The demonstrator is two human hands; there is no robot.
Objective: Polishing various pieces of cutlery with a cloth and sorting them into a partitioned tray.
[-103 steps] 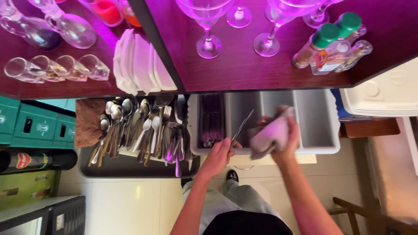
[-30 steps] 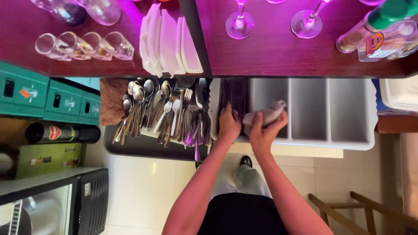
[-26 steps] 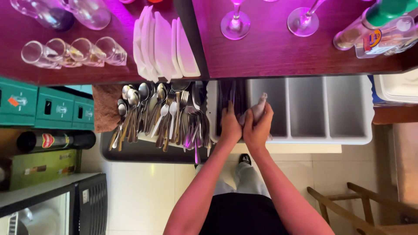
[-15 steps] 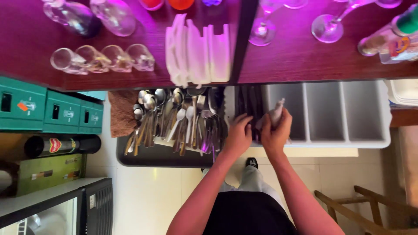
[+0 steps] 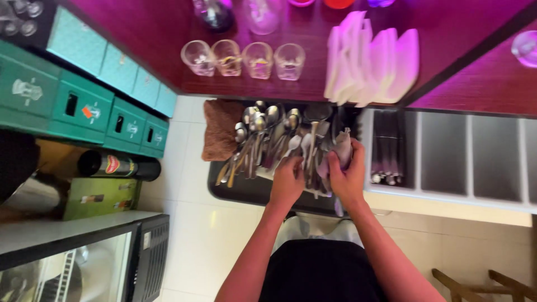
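Two hands are working over the dark tray (image 5: 246, 190), which is carrying a heap of spoons and forks (image 5: 268, 140) too tangled to count. The left hand (image 5: 286, 182) is lying knuckles-up on the heap near the tray's front edge, fingers curled into the cutlery; whether it is gripping a piece cannot be told. The right hand (image 5: 348, 178), at the tray's right end, is closing around a pale cloth (image 5: 341, 150). Right of the tray, a white divided bin (image 5: 447, 193) is showing three compartments, the nearest holding knives (image 5: 387, 146). Behind the tray, four small glasses (image 5: 243, 57) are standing in a row on the shelf beside a stack of white plates (image 5: 372, 59). Half a second ago both hands were at the bin's knife compartment; now they are over the tray.
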